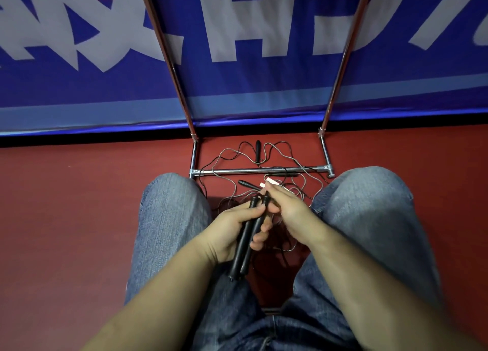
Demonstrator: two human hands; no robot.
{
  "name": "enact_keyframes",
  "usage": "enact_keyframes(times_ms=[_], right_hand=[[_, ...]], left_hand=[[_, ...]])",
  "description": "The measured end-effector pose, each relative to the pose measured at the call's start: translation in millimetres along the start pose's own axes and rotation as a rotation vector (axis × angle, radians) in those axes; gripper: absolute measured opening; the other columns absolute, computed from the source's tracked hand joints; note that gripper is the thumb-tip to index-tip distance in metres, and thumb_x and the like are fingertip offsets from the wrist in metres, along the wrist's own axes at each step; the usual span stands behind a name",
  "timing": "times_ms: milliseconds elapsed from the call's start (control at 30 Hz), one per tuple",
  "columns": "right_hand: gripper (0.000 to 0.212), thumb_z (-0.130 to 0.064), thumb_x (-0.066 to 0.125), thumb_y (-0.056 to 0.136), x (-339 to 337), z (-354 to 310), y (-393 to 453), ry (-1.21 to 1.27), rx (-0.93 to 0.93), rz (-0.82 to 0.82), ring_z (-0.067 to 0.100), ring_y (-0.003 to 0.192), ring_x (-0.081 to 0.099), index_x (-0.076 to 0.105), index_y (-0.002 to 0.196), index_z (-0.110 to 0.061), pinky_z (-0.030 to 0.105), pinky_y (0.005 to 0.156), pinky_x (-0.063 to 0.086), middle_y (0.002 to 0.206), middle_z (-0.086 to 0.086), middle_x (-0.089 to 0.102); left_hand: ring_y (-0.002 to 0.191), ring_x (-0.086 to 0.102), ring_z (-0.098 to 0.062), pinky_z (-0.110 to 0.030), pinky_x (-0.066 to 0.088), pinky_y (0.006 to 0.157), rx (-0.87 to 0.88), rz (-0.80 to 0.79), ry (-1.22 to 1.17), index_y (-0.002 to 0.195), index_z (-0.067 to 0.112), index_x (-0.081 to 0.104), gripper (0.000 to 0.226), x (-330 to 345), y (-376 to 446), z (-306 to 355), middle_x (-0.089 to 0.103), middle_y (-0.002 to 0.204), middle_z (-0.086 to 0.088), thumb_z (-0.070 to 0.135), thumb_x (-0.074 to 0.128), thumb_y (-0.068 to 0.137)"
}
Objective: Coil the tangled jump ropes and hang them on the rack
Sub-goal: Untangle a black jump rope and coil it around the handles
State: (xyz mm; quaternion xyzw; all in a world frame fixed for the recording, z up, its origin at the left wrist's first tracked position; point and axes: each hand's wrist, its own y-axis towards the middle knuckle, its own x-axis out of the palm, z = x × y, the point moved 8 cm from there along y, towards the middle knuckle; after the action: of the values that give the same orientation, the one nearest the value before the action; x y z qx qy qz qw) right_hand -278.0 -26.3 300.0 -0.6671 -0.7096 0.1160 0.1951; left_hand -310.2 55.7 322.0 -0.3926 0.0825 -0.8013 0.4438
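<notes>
You are crouched or seated low, your knees in blue jeans [169, 218] spread to either side, looking down at a red floor [79, 192]. Your left hand [232, 229] has its grip closed around two black handles [244, 242] held side by side, the fingers wrapped under them and the thumb laid across their upper part; the handles' butt ends stick out below your palm toward your lap. Your right hand [287, 208] sits just beside the left, at the top ends of those handles, its fingers curled; it seems to pinch the cord where it leaves the handles, but you cannot tell for certain what it holds. A white handle [272, 182] shows just beyond the right hand's knuckles. The tangled jump ropes [287, 160] lie loose on the floor in front of you, thin grey and black cords looping over and under the low crossbar of the rack [258, 170]. Another black handle [257, 151] lies upright in view beyond the crossbar, and one more [248, 184] lies on the near side, just beside the white one. The rack's two chrome uprights rise away from you, leaning apart in the wide lens, in front of a blue banner [237, 86] with large pale letters.
</notes>
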Motion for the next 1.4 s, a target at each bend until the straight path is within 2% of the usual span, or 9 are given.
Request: enact_keyframes(times_ms=[67,200,333,500,667,900,1100,1267,1400], right_hand=[[0.028,-0.027,0.044,0.097,-1,-7,-1,-0.021,-0.07,0.021,0.009,0.071,0.05,0.058,0.074,-0.018,0.027,0.079,0.035,0.067,-0.001,0.051],[0.041,-0.02,0.044,0.097,0,-12,-2,0.011,-0.117,0.0,0.011,0.069,0.047,0.056,0.058,-0.025,0.031,0.078,0.034,0.06,-0.007,0.05],[0.033,-0.029,0.042,0.098,9,-36,-16,-0.107,-0.204,-0.063,0.009,0.055,0.046,0.052,0.071,-0.012,0.025,0.065,0.04,0.051,-0.01,0.049],[0.036,-0.029,0.042,0.098,19,-54,-24,-0.136,-0.236,-0.098,0.007,0.042,0.037,0.045,0.065,-0.015,0.022,0.045,0.032,0.045,-0.01,0.043],[0.034,-0.022,0.042,0.099,-3,-69,-25,0.021,-0.249,0.05,0.006,0.04,0.03,0.042,0.065,-0.014,0.021,0.04,0.028,0.048,-0.007,0.033],[0.04,-0.021,0.04,0.1,-21,-77,-31,0.113,-0.278,0.195,0.006,0.038,0.03,0.039,0.06,-0.015,0.019,0.039,0.03,0.044,-0.009,0.034],[0.043,-0.029,0.04,0.099,-20,-85,-35,0.032,-0.318,0.178,0.004,0.041,0.031,0.04,0.058,-0.02,0.02,0.043,0.034,0.045,-0.013,0.032],[0.028,-0.027,0.042,0.098,-15,-90,-37,-0.162,-0.38,0.116,0.002,0.045,0.039,0.052,0.077,-0.011,0.02,0.051,0.04,0.058,-0.002,0.041],[0.016,-0.017,0.05,0.095,-14,-93,-39,-0.207,-0.425,0.105,0.006,0.053,0.043,0.063,0.086,-0.018,0.021,0.052,0.041,0.061,-0.002,0.045]], left_hand=[[0.041,0.038,-0.012,-0.016,0.031,0.038,0.005,0.011,-0.01,0.094,0.006,0.059,0.021,-1,-1,1,0.046,0.06,-0.006,0.02,0.048,0.082],[0.041,0.038,-0.012,-0.016,0.029,0.038,0.032,0.027,0.0,0.092,0.006,0.058,0.021,-1,-5,6,0.047,0.06,-0.006,0.02,0.048,0.081],[0.04,0.036,-0.011,-0.016,0.028,0.038,0.071,0.035,0.066,0.089,0.006,0.057,0.018,2,-12,13,0.045,0.057,-0.005,0.02,0.049,0.081],[0.039,0.034,-0.009,-0.016,0.026,0.036,0.142,0.006,0.113,0.082,0.008,0.056,0.015,13,-23,25,0.043,0.055,-0.003,0.023,0.053,0.081],[0.041,0.042,-0.009,-0.018,0.036,0.039,0.134,-0.053,0.321,0.092,0.006,0.057,0.016,18,-29,30,0.05,0.056,-0.001,0.019,0.062,0.085],[0.043,0.051,-0.011,-0.02,0.045,0.047,-0.024,0.022,0.475,0.085,0.01,0.059,0.018,14,-33,17,0.049,0.051,0.001,0.021,0.049,0.095],[0.04,0.038,-0.007,-0.019,0.032,0.043,-0.013,-0.026,0.346,0.087,0.008,0.057,0.023,18,-38,17,0.043,0.051,0.002,0.03,0.054,0.08],[0.041,0.036,-0.007,-0.017,0.03,0.041,-0.016,0.0,0.237,0.089,0.008,0.06,0.024,13,-43,16,0.041,0.053,0.001,0.029,0.054,0.079],[0.042,0.037,-0.008,-0.016,0.03,0.04,0.001,-0.007,0.172,0.093,0.006,0.063,0.024,14,-45,19,0.043,0.055,0.0,0.023,0.054,0.079]])
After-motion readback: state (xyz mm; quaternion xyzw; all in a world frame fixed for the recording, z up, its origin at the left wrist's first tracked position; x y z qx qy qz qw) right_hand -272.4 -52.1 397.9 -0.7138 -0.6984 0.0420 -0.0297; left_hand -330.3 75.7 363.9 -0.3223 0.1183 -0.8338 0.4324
